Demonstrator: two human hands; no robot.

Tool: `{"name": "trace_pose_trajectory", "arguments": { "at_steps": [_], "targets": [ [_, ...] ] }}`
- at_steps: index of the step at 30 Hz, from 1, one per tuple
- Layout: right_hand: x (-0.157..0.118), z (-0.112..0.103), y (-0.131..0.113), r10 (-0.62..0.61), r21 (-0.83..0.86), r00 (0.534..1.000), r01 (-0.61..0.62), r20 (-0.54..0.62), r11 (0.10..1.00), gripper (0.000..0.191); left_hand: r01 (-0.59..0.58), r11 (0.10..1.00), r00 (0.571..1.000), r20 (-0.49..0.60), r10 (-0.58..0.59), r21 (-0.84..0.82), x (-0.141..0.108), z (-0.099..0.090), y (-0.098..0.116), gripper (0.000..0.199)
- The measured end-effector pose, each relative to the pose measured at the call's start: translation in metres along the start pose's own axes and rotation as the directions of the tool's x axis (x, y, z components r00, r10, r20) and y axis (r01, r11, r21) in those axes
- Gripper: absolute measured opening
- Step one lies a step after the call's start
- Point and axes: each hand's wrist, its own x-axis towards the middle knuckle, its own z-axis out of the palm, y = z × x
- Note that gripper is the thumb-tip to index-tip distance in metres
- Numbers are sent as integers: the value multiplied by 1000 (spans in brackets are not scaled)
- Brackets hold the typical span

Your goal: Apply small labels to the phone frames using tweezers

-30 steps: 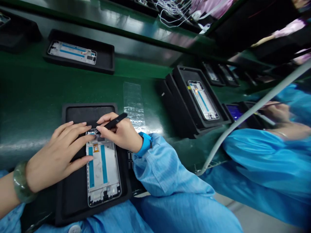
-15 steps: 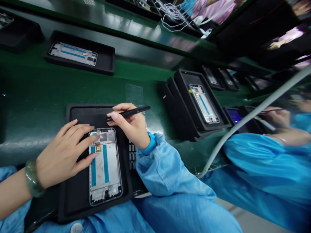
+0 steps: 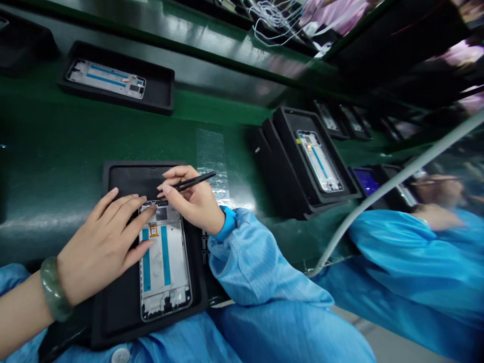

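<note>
A phone frame [image 3: 176,267] with two blue strips and a small orange flex connector [image 3: 154,230] lies in a black tray [image 3: 117,297] before me. My left hand [image 3: 106,237] rests over its upper left side, fingers spread, the fingertips touching the frame near its top. In my right hand [image 3: 192,199] are black tweezers [image 3: 198,179], pinched between thumb and fingers. Their tip is by the top edge of the frame, partly hidden by my fingers. A sheet of small dark pieces [image 3: 204,247] shows beside the tray, partly under my right sleeve.
A clear plastic strip [image 3: 212,156] lies on the green bench past my right hand. Another tray [image 3: 159,91] with a phone frame sits at the back left. Stacked trays [image 3: 282,166] stand to the right. A grey hose [image 3: 359,201] crosses before a co-worker's blue sleeve [image 3: 393,242].
My right hand has moved slightly left and down, bringing the tweezers' tip to the frame's top edge. My left hand stays nearly in place on the frame.
</note>
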Motion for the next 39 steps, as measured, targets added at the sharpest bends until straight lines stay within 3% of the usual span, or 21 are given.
{"name": "trace_pose_trajectory", "arguments": {
  "at_steps": [10,19,39],
  "targets": [
    [-1,3,-10,-96,-162,994,104,55,981,18,12,1000,1000,-18,-13,-10,1,2,2,50],
    [-1,5,-7,-79,-139,996,84,41,987,18,-1,1000,1000,-29,2,9,1,1,3,49],
    [-2,8,-5,-259,-309,965,255,30,916,17,-14,998,998,-63,18,53,0,4,1,48]
  ]
}}
